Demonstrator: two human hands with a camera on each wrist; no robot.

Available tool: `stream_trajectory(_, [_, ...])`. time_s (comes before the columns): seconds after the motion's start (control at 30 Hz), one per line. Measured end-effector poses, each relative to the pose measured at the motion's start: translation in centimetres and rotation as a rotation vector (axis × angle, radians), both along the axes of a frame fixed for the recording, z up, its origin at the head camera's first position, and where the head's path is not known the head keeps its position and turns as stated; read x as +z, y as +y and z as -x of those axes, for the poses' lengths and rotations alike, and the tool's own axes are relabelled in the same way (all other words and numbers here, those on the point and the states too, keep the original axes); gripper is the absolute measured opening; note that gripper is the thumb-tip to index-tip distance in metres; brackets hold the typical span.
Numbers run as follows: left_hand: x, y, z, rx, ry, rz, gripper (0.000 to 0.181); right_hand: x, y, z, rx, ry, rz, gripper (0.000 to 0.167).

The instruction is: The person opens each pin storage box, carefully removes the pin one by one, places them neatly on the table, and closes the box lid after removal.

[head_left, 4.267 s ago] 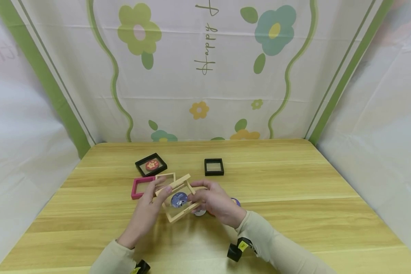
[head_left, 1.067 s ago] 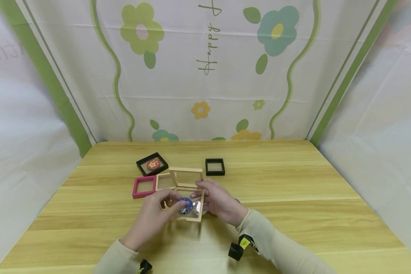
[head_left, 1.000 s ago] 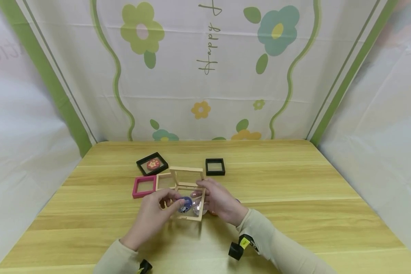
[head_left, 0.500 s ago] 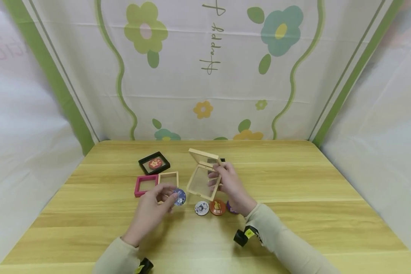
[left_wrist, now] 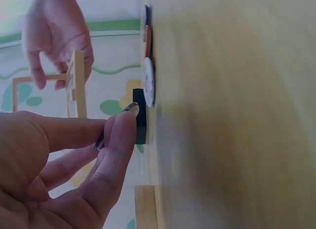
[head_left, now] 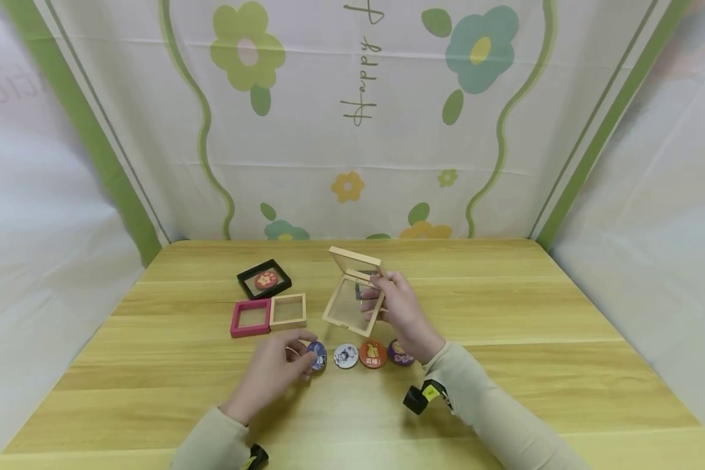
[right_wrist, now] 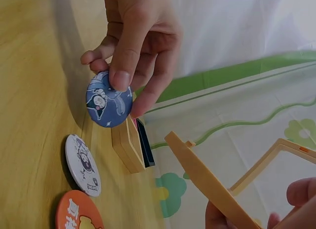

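Observation:
My left hand pinches a blue round button badge between thumb and fingers. In the right wrist view, the badge is tilted, its printed face showing, just above the table. My right hand grips the right edge of a light wooden-coloured display frame with clear film. That frame is hinged open and held off the table, its lid tilted up at the back. Near the left hand, a white badge, an orange-red badge and a purple badge lie in a row.
Left of centre, a pink frame touches a small light wooden-coloured frame. Behind them lies a black frame holding a red badge. Another black frame is mostly hidden behind the held frame. Printed fabric stands behind the table.
The left hand has drawn the blue badge out of the open frame and lowered it left of the white badge. The right hand has raised the frame back and right, uncovering the badge row.

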State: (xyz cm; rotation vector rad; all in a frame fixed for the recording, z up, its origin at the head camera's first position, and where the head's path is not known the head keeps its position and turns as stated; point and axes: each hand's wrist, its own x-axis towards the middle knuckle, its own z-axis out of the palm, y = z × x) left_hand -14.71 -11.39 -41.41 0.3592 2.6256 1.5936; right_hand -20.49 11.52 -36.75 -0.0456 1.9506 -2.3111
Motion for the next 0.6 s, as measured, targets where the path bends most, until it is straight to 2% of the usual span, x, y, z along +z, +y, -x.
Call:
stream_trajectory(0.23, [-0.39,0.42,-0.1,-0.013,0.004,0.003,0.03,0.06,-0.15,-0.23,0.017,-0.022,0.006,0.02])
stream_trajectory(0.6, [-0.34,0.54,-0.38,0.033,0.004,0.053,0.037,0.19,-0.25,-0.35,0.023,-0.029,0.022,0.022])
